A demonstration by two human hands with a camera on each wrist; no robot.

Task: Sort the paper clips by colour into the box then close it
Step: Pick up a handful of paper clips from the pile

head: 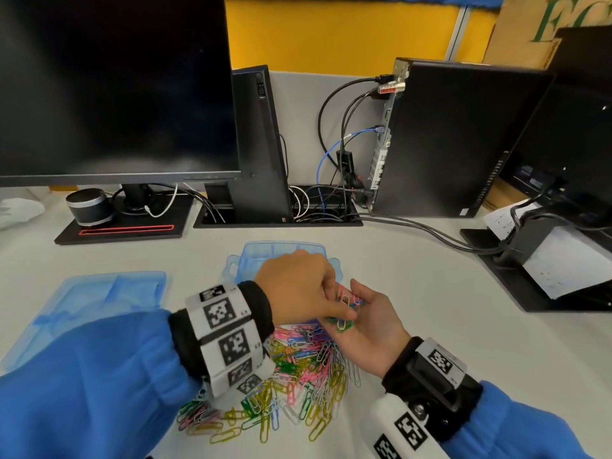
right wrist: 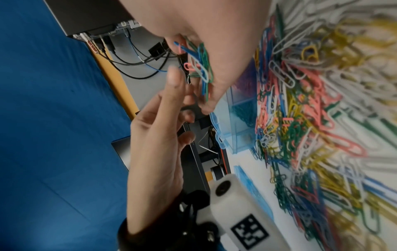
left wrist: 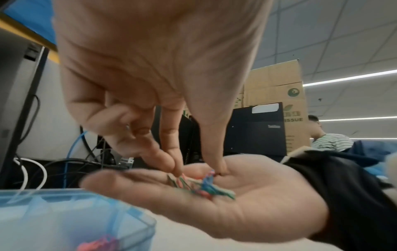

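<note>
The right hand [head: 371, 329] is lying palm up with relaxed fingers, cradling a small bunch of paper clips [head: 344, 311] in green, blue, pink and white; they overlap too much to count. The left hand [head: 298, 286] is reaching down from above, its fingertips [left wrist: 177, 167] pinching into that bunch. One blue box [head: 281, 251] is sitting open on the desk [head: 414, 293] just behind both hands, with clips already lying in some compartments. One lid [head: 99, 293] is lying flat to the left, apart from the box. One big mixed pile of clips [head: 298, 376] is spreading under the wrists, far too many to count.
</note>
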